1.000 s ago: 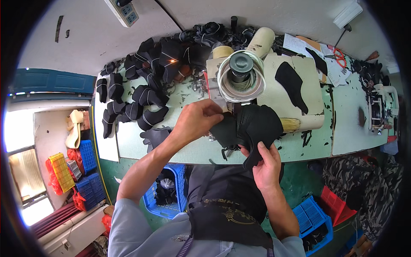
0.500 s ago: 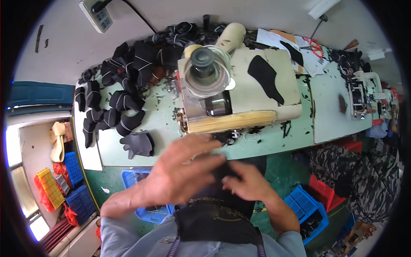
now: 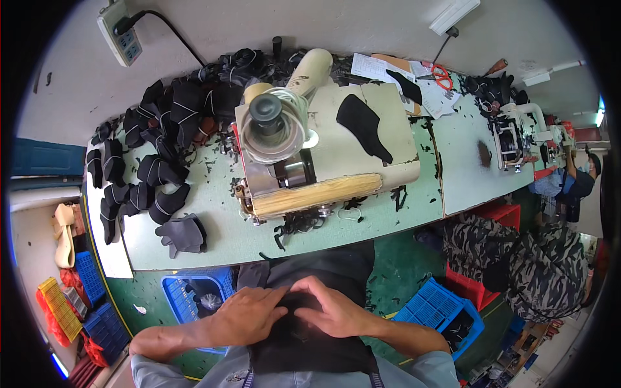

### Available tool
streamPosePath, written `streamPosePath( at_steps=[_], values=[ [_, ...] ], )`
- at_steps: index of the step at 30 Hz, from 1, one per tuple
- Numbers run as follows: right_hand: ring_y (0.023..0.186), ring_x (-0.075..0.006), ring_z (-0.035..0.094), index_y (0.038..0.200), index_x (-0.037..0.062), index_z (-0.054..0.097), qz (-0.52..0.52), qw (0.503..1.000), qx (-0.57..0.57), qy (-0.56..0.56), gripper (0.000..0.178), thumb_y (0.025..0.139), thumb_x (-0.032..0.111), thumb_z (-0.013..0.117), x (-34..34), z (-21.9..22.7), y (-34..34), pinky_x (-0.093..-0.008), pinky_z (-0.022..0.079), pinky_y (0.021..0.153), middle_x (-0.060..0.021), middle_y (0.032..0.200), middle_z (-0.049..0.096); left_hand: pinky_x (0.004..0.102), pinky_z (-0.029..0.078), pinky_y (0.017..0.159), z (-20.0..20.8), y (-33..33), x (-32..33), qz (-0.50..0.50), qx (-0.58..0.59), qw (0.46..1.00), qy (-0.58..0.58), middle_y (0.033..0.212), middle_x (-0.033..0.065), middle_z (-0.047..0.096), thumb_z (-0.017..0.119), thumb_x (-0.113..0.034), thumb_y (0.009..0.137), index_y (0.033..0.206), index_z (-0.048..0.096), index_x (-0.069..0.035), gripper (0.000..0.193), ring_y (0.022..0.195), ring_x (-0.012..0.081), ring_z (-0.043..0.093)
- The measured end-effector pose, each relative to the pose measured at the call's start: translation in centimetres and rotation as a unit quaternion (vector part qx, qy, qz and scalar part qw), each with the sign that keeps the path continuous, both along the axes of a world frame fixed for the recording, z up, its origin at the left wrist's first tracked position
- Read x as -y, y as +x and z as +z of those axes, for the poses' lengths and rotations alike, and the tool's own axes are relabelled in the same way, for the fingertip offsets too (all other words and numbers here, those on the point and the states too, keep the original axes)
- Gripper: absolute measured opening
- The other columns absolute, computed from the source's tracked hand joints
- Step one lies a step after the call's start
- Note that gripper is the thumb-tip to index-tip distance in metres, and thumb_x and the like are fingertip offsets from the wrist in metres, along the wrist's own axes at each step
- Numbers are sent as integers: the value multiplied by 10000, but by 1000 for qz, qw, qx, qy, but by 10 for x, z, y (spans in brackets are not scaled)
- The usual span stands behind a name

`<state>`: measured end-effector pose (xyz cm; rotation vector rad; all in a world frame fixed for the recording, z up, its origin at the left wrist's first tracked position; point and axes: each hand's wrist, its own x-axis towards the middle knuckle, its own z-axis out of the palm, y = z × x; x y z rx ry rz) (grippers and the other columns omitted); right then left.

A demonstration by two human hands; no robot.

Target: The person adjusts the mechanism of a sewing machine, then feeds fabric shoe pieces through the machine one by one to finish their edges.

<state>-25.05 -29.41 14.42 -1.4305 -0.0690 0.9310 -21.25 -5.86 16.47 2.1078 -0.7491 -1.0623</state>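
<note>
My left hand (image 3: 249,315) and my right hand (image 3: 331,306) meet low over my lap, their fingertips close together above a dark apron (image 3: 304,359). The fingers of both hands are bent inward. Whatever lies between them is black and blends with the apron, so I cannot make it out. Just beyond my left fingers shows a dark grey flap of cloth (image 3: 253,275); whether that hand grips it is unclear. Beyond the hands stands a cream machine (image 3: 388,165) with a wooden bar (image 3: 317,194) along its front. A black cut piece (image 3: 361,128) lies on its top.
Bundles of tied black pieces (image 3: 155,169) cover the left of the pale green table (image 3: 233,242). A stack of grey-black pieces (image 3: 182,234) sits near its front edge. Blue crates (image 3: 169,284) stand below on both sides. Red-handled scissors (image 3: 442,76) lie on papers at the back.
Both hands have come down and nearer my body, and their fingertips have drawn together. The table and machine have shifted left and slightly down in the view.
</note>
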Motion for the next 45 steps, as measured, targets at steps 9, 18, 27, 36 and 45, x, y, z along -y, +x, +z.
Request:
streamPosePath(
  at_steps=[9, 18, 27, 36, 45],
  values=[
    [829, -165, 652, 1258, 23, 388, -149, 985, -70, 60, 336, 1011, 71, 611, -16, -5, 74, -307, 572, 723, -142, 1098, 586, 417, 492, 974, -16, 84, -12, 141, -99, 977, -128, 1251, 191, 643, 626, -105, 946, 1416, 517, -57, 485, 1149, 346, 633],
    [951, -150, 602, 1269, -7, 621, -161, 743, 638, -125, 287, 997, 81, 592, 7, 97, 191, -274, 485, 826, -91, 1192, 651, 359, 521, 817, -32, 145, -16, 148, 11, 989, 10, 937, 121, 736, 720, -266, 930, 1062, 700, -15, 285, 859, 202, 680],
    [956, -223, 696, 1222, 29, 690, 60, 781, 599, -166, 252, 983, 98, 649, 3, 118, 244, -300, 539, 824, -110, 1090, 732, 400, 526, 841, -35, 170, -17, 144, -25, 988, 47, 976, 150, 749, 677, -330, 931, 1115, 734, -50, 340, 915, 303, 708],
    [913, -152, 689, 1169, 40, 713, 72, 820, 559, -95, 283, 921, 175, 738, 6, 110, 258, -279, 555, 784, -70, 1041, 747, 339, 509, 728, -36, 173, -13, 165, -21, 983, 76, 819, 90, 729, 691, -273, 935, 1038, 744, -19, 279, 740, 149, 653],
    [865, -159, 701, 1071, 25, 745, -33, 742, 655, -138, 277, 860, 195, 801, -4, 100, 243, -304, 557, 855, -49, 944, 756, 363, 519, 769, -43, 170, -15, 179, 2, 981, 75, 876, 125, 743, 680, -302, 932, 1066, 758, -47, 299, 790, 217, 689]
  ],
)
